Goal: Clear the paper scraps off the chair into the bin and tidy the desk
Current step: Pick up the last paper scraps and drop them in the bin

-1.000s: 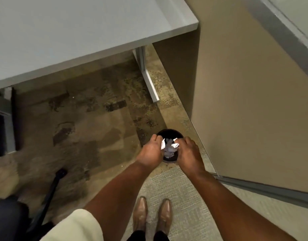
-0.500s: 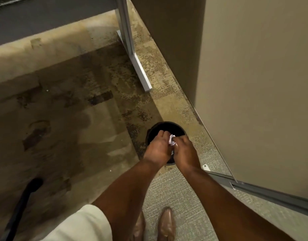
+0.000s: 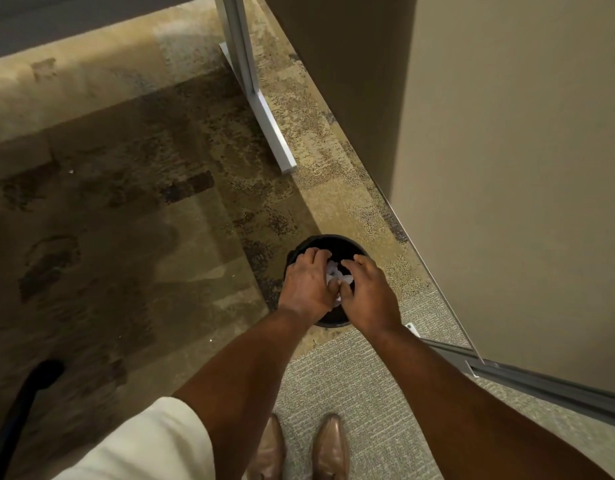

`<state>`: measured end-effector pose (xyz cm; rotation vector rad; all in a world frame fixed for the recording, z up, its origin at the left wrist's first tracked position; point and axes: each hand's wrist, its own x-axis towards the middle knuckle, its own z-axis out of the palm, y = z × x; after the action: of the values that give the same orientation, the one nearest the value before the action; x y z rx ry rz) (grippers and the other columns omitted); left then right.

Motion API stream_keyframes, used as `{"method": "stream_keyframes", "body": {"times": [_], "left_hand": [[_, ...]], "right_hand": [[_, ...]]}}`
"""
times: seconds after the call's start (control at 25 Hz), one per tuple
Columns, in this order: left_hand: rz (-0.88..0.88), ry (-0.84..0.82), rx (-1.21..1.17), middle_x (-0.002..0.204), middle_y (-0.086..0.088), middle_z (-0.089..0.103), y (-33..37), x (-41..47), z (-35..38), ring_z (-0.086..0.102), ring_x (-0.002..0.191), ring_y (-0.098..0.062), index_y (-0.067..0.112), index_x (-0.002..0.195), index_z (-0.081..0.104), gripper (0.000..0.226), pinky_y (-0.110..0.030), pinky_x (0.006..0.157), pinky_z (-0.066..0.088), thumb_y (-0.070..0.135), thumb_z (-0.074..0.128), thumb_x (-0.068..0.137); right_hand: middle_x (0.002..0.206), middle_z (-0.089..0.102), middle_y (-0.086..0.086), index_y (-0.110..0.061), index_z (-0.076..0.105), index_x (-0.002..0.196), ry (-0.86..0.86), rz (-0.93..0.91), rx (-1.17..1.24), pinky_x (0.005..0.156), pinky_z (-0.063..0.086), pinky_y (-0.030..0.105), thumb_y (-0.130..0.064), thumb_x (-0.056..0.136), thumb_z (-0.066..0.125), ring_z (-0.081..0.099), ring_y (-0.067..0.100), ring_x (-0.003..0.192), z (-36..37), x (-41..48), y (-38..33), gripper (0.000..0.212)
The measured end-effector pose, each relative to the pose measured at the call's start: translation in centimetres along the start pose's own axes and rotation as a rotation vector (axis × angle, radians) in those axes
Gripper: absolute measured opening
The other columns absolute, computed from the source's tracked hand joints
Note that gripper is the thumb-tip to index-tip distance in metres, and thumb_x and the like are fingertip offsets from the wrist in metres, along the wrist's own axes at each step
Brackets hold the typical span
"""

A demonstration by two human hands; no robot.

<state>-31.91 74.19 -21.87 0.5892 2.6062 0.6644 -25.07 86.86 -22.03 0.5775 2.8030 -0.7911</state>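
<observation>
Now both hands (image 3: 337, 289) spread, paper scraps (image 3: 337, 277) showing.

— What is the floor like?
— Carpet (image 3: 133, 209), mottled tan and brown, meeting a paler grey patch near the brown shoes (image 3: 301, 448).
— And standing on it?
— A round black bin (image 3: 334, 241), a white desk foot (image 3: 271, 133), a partition panel's base (image 3: 541, 382).

Mottled carpet (image 3: 126, 220), beige partition (image 3: 507, 168), desk leg (image 3: 254, 88).
</observation>
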Motion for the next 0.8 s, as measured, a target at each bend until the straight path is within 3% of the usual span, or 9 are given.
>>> {"method": "stream_keyframes", "body": {"times": [0.24,0.44,0.64,0.8], "left_hand": [[0.048,0.059,0.058,0.156,-0.01,0.039,1.4,-4.0,-5.9,0.031,0.147,-0.025,0.014,0.149,0.039,0.061,-0.051,0.122,0.024,0.035,0.054,0.094],[0.033,0.092,0.163,0.167,-0.007,0.017,3.4,-8.6,-14.1,0.004,0.156,-0.023,0.018,0.157,0.02,0.072,-0.054,0.126,0.007,0.04,0.048,0.094],[-0.005,0.135,0.254,0.169,-0.008,-0.007,5.0,-13.0,-22.3,-0.018,0.154,-0.02,0.015,0.16,0.003,0.082,-0.045,0.126,-0.003,0.046,0.042,0.096],[-0.085,0.203,0.291,0.169,-0.007,-0.01,6.6,-17.4,-29.1,-0.019,0.154,-0.019,0.014,0.16,-0.001,0.081,-0.045,0.127,-0.001,0.049,0.038,0.097]], "right_hand": [[0.159,0.035,0.011,-0.014,0.04,0.149,0.05,-0.071,-0.1,0.116,0.031,0.051,-0.035,0.093,0.064,0.03,0.028,0.146,-5.2,-2.1,-4.6,0.064],[0.167,0.015,0.005,-0.018,0.023,0.157,0.054,-0.127,-0.18,0.123,0.011,0.053,-0.054,0.097,0.042,0.012,0.023,0.153,-11.4,-4.9,-10.3,0.073],[0.169,0.005,0.004,-0.019,0.01,0.159,0.061,-0.203,-0.237,0.123,0.008,0.054,-0.064,0.097,0.027,0.001,0.02,0.154,-17.3,-7.6,-15.4,0.079],[0.169,0.008,0.005,-0.017,0.011,0.159,0.093,-0.291,-0.274,0.123,0.011,0.054,-0.065,0.098,0.029,0.003,0.021,0.154,-22.6,-9.7,-20.3,0.08]]}}
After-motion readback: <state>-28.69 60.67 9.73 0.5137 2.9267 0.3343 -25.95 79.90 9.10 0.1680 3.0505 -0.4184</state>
